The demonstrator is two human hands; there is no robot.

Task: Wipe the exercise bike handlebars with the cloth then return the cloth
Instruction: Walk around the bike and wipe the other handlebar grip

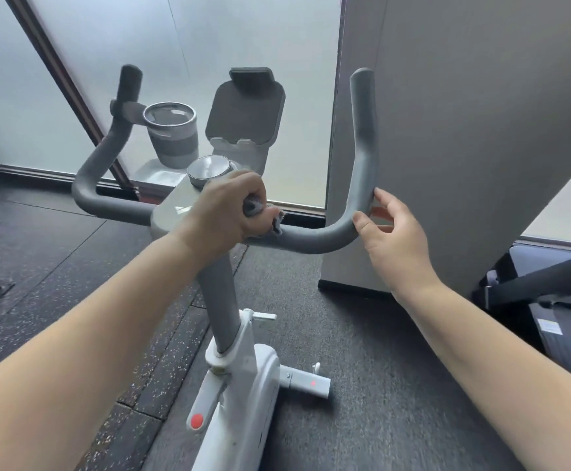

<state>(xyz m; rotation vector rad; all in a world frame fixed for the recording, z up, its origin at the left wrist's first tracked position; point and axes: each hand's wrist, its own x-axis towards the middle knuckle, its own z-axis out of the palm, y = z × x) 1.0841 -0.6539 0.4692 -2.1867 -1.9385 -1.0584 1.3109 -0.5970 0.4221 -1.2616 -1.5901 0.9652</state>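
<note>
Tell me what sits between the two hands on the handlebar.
Only bare grey handlebar between the left hand, clutching the cloth, and the right hand, per the head view.

handlebars [314, 241]: dark grey
cloth [270, 215]: grey
bike frame [253, 375]: white, red dot
floor [362, 334]: black, speckled

The cup holder [171, 132] is mounted left of the tablet stand [245, 112], with the dial [209, 169] set before both. The handlebars [362, 185] are flanked behind by the window [209, 35] and the wall panel [481, 130] to the right.
</note>
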